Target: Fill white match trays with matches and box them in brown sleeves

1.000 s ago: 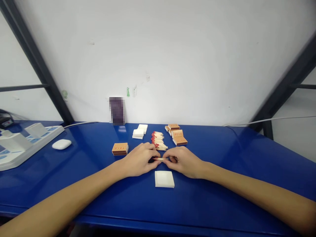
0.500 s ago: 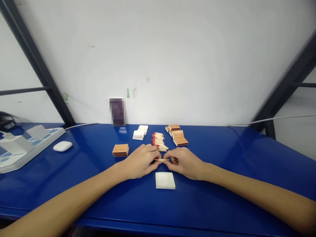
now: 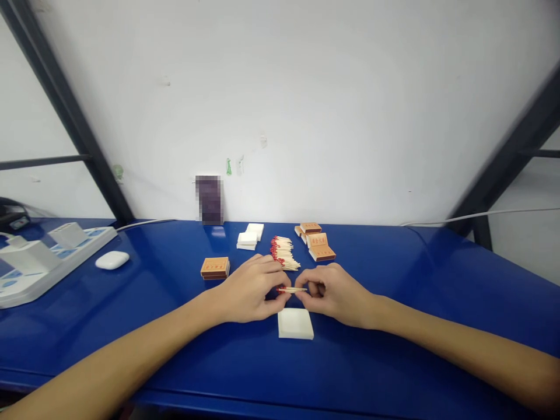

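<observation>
A few matches point(image 3: 293, 290) sit between your hands, heads left, just behind the near white tray point(image 3: 296, 324). Your left hand point(image 3: 258, 290) and right hand point(image 3: 336, 296) pinch opposite ends. Done: that bunch picked out. Left: the match pile point(image 3: 286, 256), loose beyond. Orange boxes point(image 3: 322, 253) behind, right.

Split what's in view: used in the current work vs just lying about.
In the work, judging by the hands:
- matches, pinched between left hand and right hand
- match pile
- nearest white tray
- likely orange matchboxes, back white trays

Lying about, apparently:
- power strip
- rounded white case
- blurred dark item
</observation>
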Available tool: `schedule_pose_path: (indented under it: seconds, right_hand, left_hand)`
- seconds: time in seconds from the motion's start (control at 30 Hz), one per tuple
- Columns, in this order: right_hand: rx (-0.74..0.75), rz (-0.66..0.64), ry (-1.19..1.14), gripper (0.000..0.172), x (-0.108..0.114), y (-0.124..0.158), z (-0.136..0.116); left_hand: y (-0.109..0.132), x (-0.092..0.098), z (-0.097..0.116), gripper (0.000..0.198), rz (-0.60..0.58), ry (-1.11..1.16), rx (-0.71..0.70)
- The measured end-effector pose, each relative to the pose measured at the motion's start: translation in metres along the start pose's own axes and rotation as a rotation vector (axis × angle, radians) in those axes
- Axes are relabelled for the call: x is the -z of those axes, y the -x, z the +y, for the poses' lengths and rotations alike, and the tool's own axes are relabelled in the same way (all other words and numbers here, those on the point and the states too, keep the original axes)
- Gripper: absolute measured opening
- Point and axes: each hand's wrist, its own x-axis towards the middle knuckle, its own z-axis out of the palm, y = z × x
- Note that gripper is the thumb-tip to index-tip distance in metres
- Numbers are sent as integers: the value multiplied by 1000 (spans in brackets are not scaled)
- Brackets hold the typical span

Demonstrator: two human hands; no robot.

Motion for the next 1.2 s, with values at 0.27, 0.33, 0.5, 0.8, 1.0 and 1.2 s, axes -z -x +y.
schedule_pose_path:
  seconds: [0.27,0.33,0.5,0.8,1.0,1.2]
  right_hand:
    - [-44,-99,-112,16,3,15,-24]
    - [-6,-88,-78,17,2,17,-25]
    - [57,-66,67,11,-4,19,-24]
    - [182,-97,152,14,-1,19,-24]
    - [251,-82,126,13,0,20,-24]
    - [227,94,91,19,1,15,-3]
  left_hand:
    - [1,5,9,10,18,87,-184]
    - [2,5,10,9,-14,120,-188]
    - [2,7,10,18,-63,147,-168]
    - [5,3,7,24,-129,131,-163]
    - [5,2,7,20,-121,139,-155]
    - [3,3,5,32,-110,76,-155]
